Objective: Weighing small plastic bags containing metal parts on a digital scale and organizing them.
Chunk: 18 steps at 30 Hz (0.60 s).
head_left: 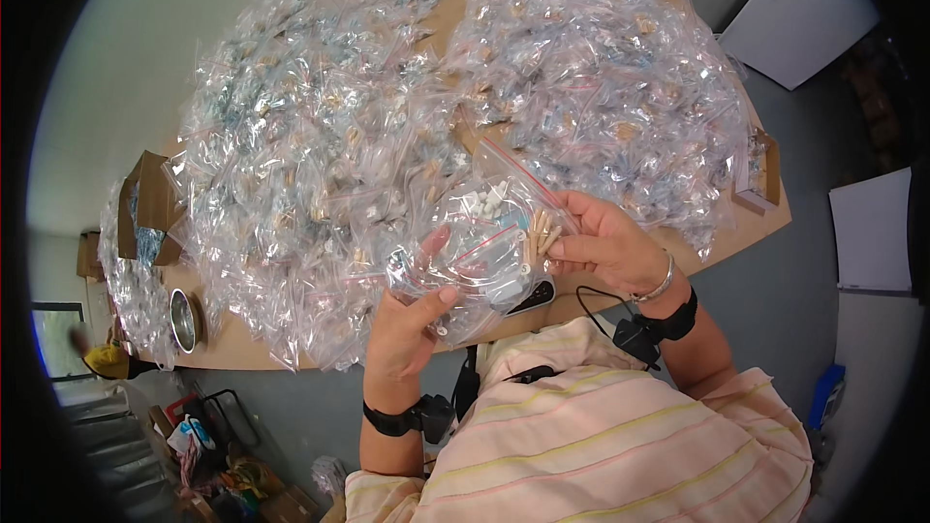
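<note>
A clear zip-lock bag (460, 276) with a red seal strip is held up in both hands, in front of the torso and above the near edge of the brown table (751, 230). The left hand (402, 334) grips its lower left part, thumb pressed on the near face; the fingertips show through the plastic, and whether they lie behind the bag or inside it cannot be told. The right hand (601, 244) pinches the right side, its thumb beside a bunch of short wooden dowels (541, 237). Small white pieces (487, 199) lie higher up behind the film. A second red line crosses lower down, perhaps the seal of another bag; glare and folds blur it. If the mouth is unsealed, which the view does not settle, tipping the bag toward the right could let dowels slide out past the thumb. The slick, crumpled film may also slip in the left hand's light hold and drop parts over the table edge. Set down carelessly, the bag could be lost among the left heap of filled bags (300, 145) and the right heap of filled bags (605, 87), which look much alike. A black device (536, 298), partly covered by the bag, and the black cable (591, 292) near the right wrist might snag the loose plastic.
</note>
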Tool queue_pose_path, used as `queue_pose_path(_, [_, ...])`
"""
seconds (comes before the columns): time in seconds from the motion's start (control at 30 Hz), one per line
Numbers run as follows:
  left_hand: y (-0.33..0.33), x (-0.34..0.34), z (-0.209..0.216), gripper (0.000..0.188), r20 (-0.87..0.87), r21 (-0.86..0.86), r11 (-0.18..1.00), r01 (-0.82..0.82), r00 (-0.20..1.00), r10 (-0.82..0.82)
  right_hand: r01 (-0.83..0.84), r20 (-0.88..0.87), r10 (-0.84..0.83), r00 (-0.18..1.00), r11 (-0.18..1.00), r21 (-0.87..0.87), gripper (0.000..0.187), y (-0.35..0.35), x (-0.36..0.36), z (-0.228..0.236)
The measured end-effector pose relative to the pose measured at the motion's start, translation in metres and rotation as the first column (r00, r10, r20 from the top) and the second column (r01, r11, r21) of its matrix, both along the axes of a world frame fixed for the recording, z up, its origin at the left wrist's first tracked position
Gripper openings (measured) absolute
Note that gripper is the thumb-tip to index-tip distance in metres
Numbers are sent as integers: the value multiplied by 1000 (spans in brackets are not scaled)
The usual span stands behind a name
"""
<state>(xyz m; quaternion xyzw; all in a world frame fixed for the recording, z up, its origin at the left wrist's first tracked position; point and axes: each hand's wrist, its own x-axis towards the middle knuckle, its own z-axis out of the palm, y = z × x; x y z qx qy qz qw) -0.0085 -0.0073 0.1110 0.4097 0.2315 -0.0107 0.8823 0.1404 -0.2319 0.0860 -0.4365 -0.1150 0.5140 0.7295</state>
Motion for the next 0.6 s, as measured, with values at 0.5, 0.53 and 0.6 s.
queue_pose_path(0.5, [-12,8,-2,95,76,135,988,69,994,-80,184,52,-184,982,983,-8,46,32,-31,-6])
queue_pose_path(0.53, [-10,9,1,96,45,91,987,129,990,-134,183,49,-183,982,983,-8,46,29,-30,-10])
queue_pose_path(0.6, [-5,6,0,90,42,87,984,155,986,-159,206,198,-170,965,962,-177,40,24,-29,-19])
